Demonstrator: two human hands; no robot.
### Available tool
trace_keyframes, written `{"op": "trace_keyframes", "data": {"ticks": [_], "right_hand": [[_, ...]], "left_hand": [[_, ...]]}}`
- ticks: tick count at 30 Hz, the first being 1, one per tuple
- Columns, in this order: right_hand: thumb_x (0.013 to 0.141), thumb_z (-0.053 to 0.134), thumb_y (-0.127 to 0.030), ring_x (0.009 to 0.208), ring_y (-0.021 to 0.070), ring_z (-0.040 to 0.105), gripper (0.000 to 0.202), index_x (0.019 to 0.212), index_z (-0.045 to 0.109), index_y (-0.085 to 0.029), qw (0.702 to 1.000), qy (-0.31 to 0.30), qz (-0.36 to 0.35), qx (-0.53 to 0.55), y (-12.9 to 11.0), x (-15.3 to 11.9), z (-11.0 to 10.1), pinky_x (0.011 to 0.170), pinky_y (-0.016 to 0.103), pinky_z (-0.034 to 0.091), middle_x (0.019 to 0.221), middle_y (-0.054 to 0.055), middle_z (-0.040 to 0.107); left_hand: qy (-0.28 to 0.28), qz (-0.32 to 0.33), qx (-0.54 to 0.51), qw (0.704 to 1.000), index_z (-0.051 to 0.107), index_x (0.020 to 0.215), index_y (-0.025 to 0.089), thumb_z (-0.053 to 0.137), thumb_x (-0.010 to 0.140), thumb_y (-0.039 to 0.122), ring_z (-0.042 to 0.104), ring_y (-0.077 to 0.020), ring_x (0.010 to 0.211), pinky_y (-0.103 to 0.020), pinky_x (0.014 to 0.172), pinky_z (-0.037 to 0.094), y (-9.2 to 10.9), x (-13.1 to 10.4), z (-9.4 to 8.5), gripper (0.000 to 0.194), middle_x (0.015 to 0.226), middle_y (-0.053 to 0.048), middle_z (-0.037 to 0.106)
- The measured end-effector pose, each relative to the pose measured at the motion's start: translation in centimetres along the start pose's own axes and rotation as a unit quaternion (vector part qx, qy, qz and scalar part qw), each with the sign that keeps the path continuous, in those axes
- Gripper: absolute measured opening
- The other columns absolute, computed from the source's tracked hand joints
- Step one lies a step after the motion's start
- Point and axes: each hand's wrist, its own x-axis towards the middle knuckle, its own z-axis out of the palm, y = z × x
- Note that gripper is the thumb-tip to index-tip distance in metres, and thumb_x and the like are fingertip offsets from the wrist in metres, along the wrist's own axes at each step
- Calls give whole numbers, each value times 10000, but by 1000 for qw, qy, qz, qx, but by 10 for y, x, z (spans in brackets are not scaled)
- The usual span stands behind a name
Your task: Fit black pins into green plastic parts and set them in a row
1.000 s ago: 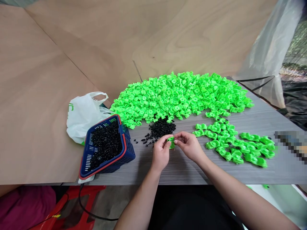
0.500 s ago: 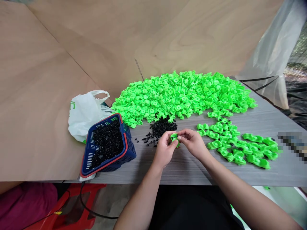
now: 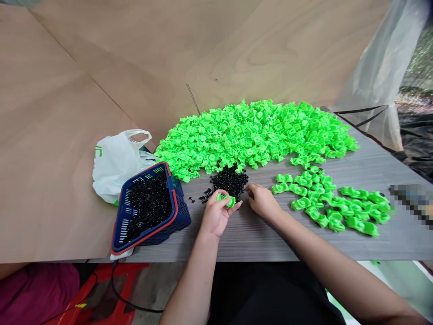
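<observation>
Where the left of the frame begins, a white plastic bag [image 3: 115,164] sits just behind a blue basket [image 3: 181,219], its open top showing a mass of small black parts [image 3: 149,203]. Basket rests on the grey surface [image 3: 253,246], lower left of centre.

Left hand [image 3: 214,220], centre of frame, a little low: palm turned partly up, wrist low, forearm rising from the bottom edge and leaning slightly right. Thumb and fingers pinch a green piece [image 3: 231,201]; its long axis runs roughly crosswise, right end dipping a little. Other fingers reach out rightward beneath it.

Black heap [image 3: 230,179] just above that piece in the frame, beyond it from the person's side, a few strays off its left edge. Large green pile [image 3: 253,131] rises behind, across upper centre.

Key relation: heap lies up and left of the right hand [image 3: 264,203], fingertips beside its right edge. Contact unclear. By eye, the right fingertips and the left hand's outstretched fingers are both close to it; green piece well left of the right hand, apart from it. Right hand back up, fingers curled, tips drawn close; cannot tell whether they grip anything. Forearm slants in from lower right.

Farther right, loose group of green pieces [image 3: 315,198] on the surface, near the right forearm, apart from it.
</observation>
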Motion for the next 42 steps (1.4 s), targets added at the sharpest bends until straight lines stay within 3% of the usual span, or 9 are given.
{"op": "trace_keyframes", "data": {"ticks": [4,7,17,23,26,29,32,37,42], "right_hand": [[843,566,-150,905,229,645,222,1059,607,-181,998,18,22,-49,-9,13,4,748,277,410,997,103,674],[850,586,-192,883,230,646,170,1017,621,-190,998,19,15,-54,-11,19,7,730,281,408,994,94,667],[846,533,-167,803,207,619,118,883,640,-198,998,27,17,-46,-9,21,11,670,279,353,874,72,682],[793,518,-165,668,176,570,112,826,617,-204,996,56,12,64,-4,23,8,628,271,339,736,24,657],[793,535,-217,655,157,550,83,842,600,-201,970,72,-6,231,2,31,12,632,256,385,718,-3,623],[798,563,-309,622,142,537,162,903,595,-190,904,65,6,422,6,36,15,608,254,426,693,-21,588],[788,607,-369,578,130,531,206,870,605,-180,851,36,41,522,2,32,11,579,256,443,646,-25,577],[787,671,-385,610,129,562,238,906,598,-192,843,43,16,535,-10,11,-8,601,270,487,701,-14,611],[761,713,-328,736,174,637,246,937,611,-187,849,26,21,528,-12,-5,-15,710,325,532,823,36,678]], "left_hand": [[27,18,46,998,563,869,172,791,716,217,565,-103,715,-208,565,443,-6,1,0,278,812,-2,585],[37,29,45,998,544,824,165,811,696,224,537,-81,669,-186,490,337,-11,1,-2,302,797,9,573],[-3,11,21,1000,453,871,193,729,776,221,679,-172,828,-302,754,497,-19,-2,0,293,875,-33,662],[16,37,70,997,529,1183,216,688,803,231,678,-172,815,-311,731,516,-25,-1,2,412,930,-36,645],[12,33,87,996,541,1285,238,673,809,259,670,-170,813,-307,712,523,-27,-1,3,494,942,-32,624],[22,40,115,992,607,1251,229,667,801,275,649,-159,814,-246,615,483,-28,0,3,456,962,-42,624],[30,64,146,987,663,1166,199,675,788,279,618,-143,791,-199,532,416,-28,1,3,387,930,-56,655],[40,80,173,981,651,1145,188,712,763,311,612,-155,752,-209,508,461,-29,1,4,406,931,-70,688],[27,76,140,987,628,1185,196,705,801,308,634,-176,889,-293,692,566,-31,0,9,408,1034,-87,695]]}}
